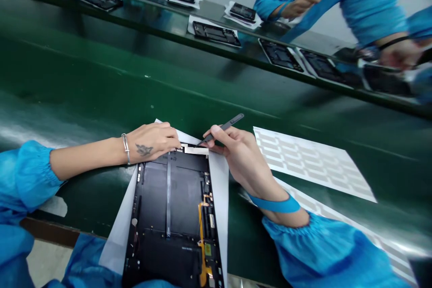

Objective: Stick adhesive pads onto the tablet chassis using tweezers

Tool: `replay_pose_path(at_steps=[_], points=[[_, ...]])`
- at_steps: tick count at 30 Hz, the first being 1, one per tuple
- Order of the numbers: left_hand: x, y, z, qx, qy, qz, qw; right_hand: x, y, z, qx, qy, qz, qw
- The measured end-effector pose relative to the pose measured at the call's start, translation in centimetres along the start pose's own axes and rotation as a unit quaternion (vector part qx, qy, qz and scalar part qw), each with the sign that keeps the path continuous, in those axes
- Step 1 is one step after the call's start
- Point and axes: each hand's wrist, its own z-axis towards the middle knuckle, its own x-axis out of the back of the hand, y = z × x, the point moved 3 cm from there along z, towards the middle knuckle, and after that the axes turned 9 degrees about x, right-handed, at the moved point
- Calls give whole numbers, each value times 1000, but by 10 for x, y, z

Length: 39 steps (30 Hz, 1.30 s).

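Observation:
An opened tablet housing (189, 189), black inside with an orange flex cable (201, 234) on its right, lies on white paper (219, 189) in front of me. My right hand (236, 148) grips dark tweezers (224, 127), their tips down at a white strip (197, 150) along the housing's far edge. At the same edge, left of the tips, is my left hand (153, 141). Its fingers are closed and bent down, and whatever they pinch is hidden beneath them.
A sheet of pale stickers (310, 162) lies to the right, with a second sticker sheet (337, 211) partly under my right arm. Across the green bench (101, 76), a raised ledge carries several other tablet housings (216, 33). Co-workers in blue sleeves (371, 13) work behind it.

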Motion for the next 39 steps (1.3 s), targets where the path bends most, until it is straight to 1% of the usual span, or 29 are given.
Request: replay_pose_path(at_steps=[4,27,30,35,39], points=[[1,-1,-1,-7,13,5,1000,-1,0,0,8,9,-9,1000],[4,-1,-3,-23,34,7,999,-5,0,1,13,10,-14,1000],[6,-1,-3,-17,23,6,1000,-5,0,2,13,9,-14,1000],[9,1,-2,-4,-10,23,1000,-7,-1,2,19,8,-15,1000],[13,3,-2,3,-11,28,1000,-8,0,4,19,7,-25,999]])
